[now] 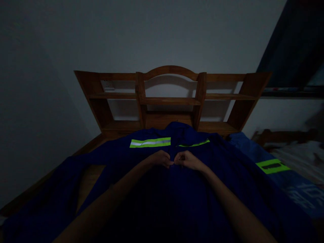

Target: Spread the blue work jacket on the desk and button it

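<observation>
A dark blue work jacket [192, 195] lies spread out, its collar at the far end and its sleeves to both sides. Yellow-green reflective strips cross its chest. Over the front opening, just below the strips, my left hand [162, 158] is closed in a pinch on the jacket's front edge. My right hand [188, 160] pinches the cloth right beside it, the fingertips of both hands nearly touching. Dim light hides whether a button or zip sits between the fingers.
Behind the jacket stands a wooden headboard [170, 101] with open shelves against a pale wall. To the right lies another blue garment [253, 150] with a yellow-green strip and white lettering. Bare wooden boards [88, 182] show at left. A dark window is at upper right.
</observation>
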Demonstrator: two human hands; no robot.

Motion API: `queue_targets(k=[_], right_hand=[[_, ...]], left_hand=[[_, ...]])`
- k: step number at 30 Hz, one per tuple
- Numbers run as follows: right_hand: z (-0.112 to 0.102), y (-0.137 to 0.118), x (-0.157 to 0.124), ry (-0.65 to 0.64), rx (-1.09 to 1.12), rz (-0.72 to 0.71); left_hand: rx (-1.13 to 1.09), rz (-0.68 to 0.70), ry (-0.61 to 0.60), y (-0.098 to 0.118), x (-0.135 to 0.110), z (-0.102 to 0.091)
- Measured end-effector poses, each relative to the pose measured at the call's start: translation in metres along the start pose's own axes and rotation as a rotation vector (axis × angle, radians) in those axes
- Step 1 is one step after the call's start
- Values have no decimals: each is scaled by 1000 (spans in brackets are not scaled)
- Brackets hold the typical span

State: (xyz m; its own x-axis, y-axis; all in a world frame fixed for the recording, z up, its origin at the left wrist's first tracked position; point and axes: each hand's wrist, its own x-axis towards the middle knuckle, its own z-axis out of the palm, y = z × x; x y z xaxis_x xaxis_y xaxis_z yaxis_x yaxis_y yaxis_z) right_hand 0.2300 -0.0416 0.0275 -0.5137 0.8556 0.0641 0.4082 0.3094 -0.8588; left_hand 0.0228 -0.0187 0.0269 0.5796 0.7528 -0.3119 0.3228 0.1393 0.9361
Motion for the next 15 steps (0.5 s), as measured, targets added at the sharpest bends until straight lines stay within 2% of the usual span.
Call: queue_targets(k=[4, 7, 15], right_hand=[[-2, -2, 1, -36, 104, -11], [-2, -7, 0, -67, 161, -6], [3, -13, -4, -169, 210, 37]], left_hand=[[-161, 14, -41, -5, -14, 1], [-194, 33, -43, -6, -23, 1], [-257, -22, -3, -9, -24, -2]])
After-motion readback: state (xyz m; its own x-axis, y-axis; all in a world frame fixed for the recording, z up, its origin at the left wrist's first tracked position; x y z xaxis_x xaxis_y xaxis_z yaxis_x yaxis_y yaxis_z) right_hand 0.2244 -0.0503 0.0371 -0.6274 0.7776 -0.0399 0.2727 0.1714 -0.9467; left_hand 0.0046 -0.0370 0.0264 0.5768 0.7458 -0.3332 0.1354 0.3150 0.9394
